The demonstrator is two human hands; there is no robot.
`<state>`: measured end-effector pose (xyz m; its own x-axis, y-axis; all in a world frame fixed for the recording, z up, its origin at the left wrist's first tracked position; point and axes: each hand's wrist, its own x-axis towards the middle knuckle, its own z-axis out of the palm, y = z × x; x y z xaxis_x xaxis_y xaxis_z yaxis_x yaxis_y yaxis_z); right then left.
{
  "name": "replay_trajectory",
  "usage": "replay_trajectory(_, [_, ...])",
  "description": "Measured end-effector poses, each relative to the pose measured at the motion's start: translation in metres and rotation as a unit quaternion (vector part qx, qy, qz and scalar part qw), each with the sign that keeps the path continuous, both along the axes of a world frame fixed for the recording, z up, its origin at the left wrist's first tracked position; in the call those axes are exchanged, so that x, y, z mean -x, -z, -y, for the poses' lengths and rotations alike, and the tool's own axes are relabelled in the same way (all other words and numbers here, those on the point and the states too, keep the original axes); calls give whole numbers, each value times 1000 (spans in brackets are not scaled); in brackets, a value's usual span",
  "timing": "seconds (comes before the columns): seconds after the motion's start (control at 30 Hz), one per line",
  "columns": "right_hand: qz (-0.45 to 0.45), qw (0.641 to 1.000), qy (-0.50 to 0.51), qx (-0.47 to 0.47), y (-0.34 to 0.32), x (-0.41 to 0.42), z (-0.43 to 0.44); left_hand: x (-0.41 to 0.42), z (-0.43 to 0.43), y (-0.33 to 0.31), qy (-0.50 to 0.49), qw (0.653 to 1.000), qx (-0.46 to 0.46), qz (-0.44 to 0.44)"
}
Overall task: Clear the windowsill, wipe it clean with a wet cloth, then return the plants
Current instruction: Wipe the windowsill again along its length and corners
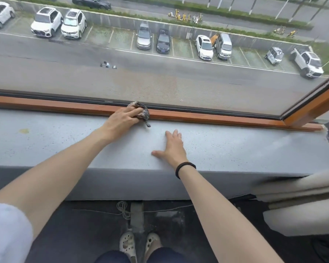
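Observation:
The grey speckled windowsill point(235, 147) runs across the view below a wooden window frame point(198, 118). My left hand point(120, 120) grips a bunched brown-grey cloth point(141, 111) and holds it against the wooden frame at the sill's back edge. A short tag of the cloth hangs onto the sill. My right hand point(172, 147) lies flat on the sill, fingers straight, a black band on its wrist. No plants are in view.
A yellowish stain point(24, 131) marks the sill at the left. A beige curtain point(302, 202) hangs at the lower right. Below the sill are a dark floor, a loose cord point(123, 209) and my feet in pale clogs. The glass shows a car park far below.

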<state>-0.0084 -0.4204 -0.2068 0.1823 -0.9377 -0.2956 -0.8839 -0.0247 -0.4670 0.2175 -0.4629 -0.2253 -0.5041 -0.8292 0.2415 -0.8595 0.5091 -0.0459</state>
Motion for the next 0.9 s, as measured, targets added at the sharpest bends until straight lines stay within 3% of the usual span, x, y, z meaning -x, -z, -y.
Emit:
replay_trajectory(0.1, [-3,1000,-9,-3,0,-3,-2,-43,-25,-11,-68,996,-49,6])
replay_trajectory(0.2, [-1,1000,-13,-5,0,-4,-2,-61,-39,-16,-169,982,-70,-48])
replay_trajectory(0.3, [-7,1000,-19,0,0,-1,-3,-65,-44,-13,-289,943,-92,-135])
replay_trajectory(0.43, [-11,1000,-22,1,1,-1,-3,-55,-55,-5,-438,862,-97,-235])
replay_trajectory(0.53, [-33,999,-26,-14,-3,-4,0,-14,-71,4,-432,880,-114,-162])
replay_trajectory(0.63, [-74,996,-29,-49,-11,-13,8,36,-94,14,-257,947,-77,-175])
replay_trajectory(0.7, [-89,994,-47,-51,-18,-23,12,36,-110,16,-172,974,-44,-141])
replay_trajectory(0.8, [-56,994,-88,-39,-23,-47,6,-24,-126,18,-230,964,3,-135])
replay_trajectory(0.9, [-26,992,-121,-28,-21,-64,-11,-68,-134,21,-408,895,-60,-172])
